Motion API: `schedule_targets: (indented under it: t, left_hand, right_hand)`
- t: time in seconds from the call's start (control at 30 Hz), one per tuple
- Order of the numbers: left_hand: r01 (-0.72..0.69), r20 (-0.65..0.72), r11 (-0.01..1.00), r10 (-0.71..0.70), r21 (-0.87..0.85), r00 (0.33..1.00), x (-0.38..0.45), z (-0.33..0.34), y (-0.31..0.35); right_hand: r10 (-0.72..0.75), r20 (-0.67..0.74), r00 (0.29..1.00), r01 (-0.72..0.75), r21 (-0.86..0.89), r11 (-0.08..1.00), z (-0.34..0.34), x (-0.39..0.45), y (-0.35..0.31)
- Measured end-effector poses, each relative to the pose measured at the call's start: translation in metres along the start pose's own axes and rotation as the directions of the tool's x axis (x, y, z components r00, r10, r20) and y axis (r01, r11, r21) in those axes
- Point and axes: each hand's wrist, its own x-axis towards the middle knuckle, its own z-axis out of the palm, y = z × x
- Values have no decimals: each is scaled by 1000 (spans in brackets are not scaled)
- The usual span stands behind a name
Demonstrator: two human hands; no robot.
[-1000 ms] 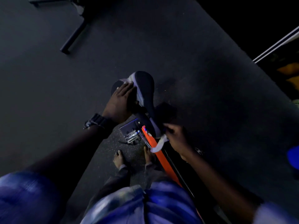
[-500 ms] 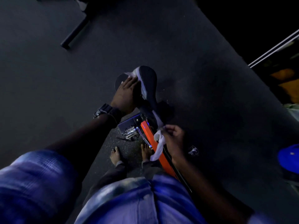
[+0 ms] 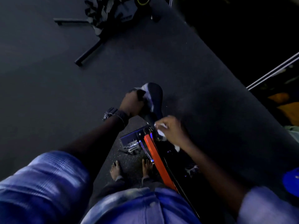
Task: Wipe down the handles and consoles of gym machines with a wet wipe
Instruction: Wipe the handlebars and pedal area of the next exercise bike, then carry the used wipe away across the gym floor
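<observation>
Dim gym floor, seen from above. Left hand [image 3: 131, 103] curled over the near-left edge of the bike saddle [image 3: 153, 98], gripping it and seemingly steadying it; blur hides exactly how the fingers lie. Right hand [image 3: 171, 130] at about four o'clock from the saddle, fingers bunched around a white wet wipe [image 3: 160, 130], with a loose tail of it showing under the wrist. Wipe held just above the junction where the saddle's narrow nose meets the orange frame bar [image 3: 153, 152]. Key relation: saddle's long axis running roughly twelve to six o'clock with a slight lean toward five, broad rear end far, nose near; wipe already at the near end, so the saddle surface lies toward eleven to twelve o'clock from the right fingertips. Right hand plainly the nearer one for wiping, left occupied with the hold. Likely next stroke, as a judgement only: along that axis away from the body, or down the orange bar toward six. Contact between wipe and machine not certain, motion blur in the way. Silver pedal [image 3: 131, 145] at about eight o'clock from the wipe, bare feet [image 3: 115, 169] on the floor below it. Another machine's dark base legs [image 3: 88, 53] well apart at the far end.
</observation>
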Motion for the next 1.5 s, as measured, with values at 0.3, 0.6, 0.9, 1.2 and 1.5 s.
schedule_targets:
  t: [0.3,0.6,0.9,1.2,1.5]
  left_hand:
    - [-138,-451,835,-142,-532,881,-22,-209,36]
    - [-333,-787,771,-328,-543,523,-171,-423,-37]
    - [-298,-896,845,-426,-443,124,-358,-527,-152]
    - [-206,-873,874,-470,-440,-132,-464,-600,-259]
    - [-57,-797,862,-489,-504,-355,-486,-675,-369]
  right_hand:
    - [-193,-178,965,255,448,857,-26,136,-247]
    - [-579,-2,816,458,613,644,53,116,-490]
    - [-740,206,640,427,706,565,212,61,-644]
    - [-861,390,326,646,573,504,367,27,-779]
    - [-974,209,86,900,403,166,484,54,-915]
